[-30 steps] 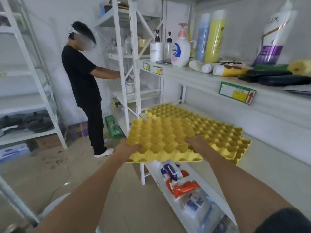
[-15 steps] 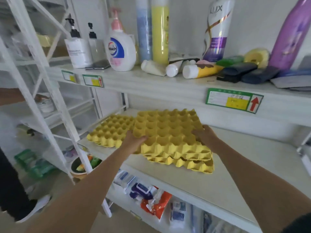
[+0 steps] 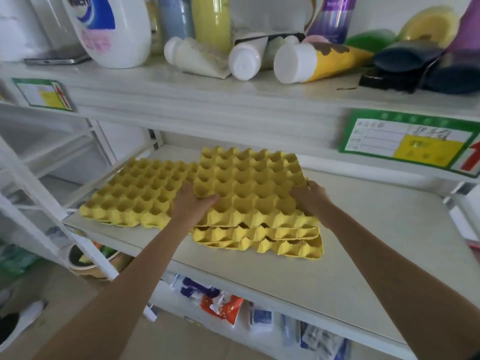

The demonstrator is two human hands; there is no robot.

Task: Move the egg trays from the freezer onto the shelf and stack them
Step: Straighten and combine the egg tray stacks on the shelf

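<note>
The shelf (image 3: pixel 363 242) is being used as the landing surface, its bare grey board running across the middle of the frame. Just left of centre, a separate tray (image 3: pixel 137 193) is lying flat on it alone, touching the stack (image 3: pixel 259 237) at centre, where two trays are being covered by a third. The top tray (image 3: pixel 249 185) is being held at both side edges, probably so that its cups are lined up with those beneath before it is let go; it appears shifted slightly back from the lower ones. The left hand (image 3: pixel 193 203) is clamped on the near-left edge, fingers curled over the rim. The right hand (image 3: pixel 309 197) is gripping the right edge likewise. Bottles (image 3: pixel 244 58) are lying on the upper shelf, top of frame.
</note>
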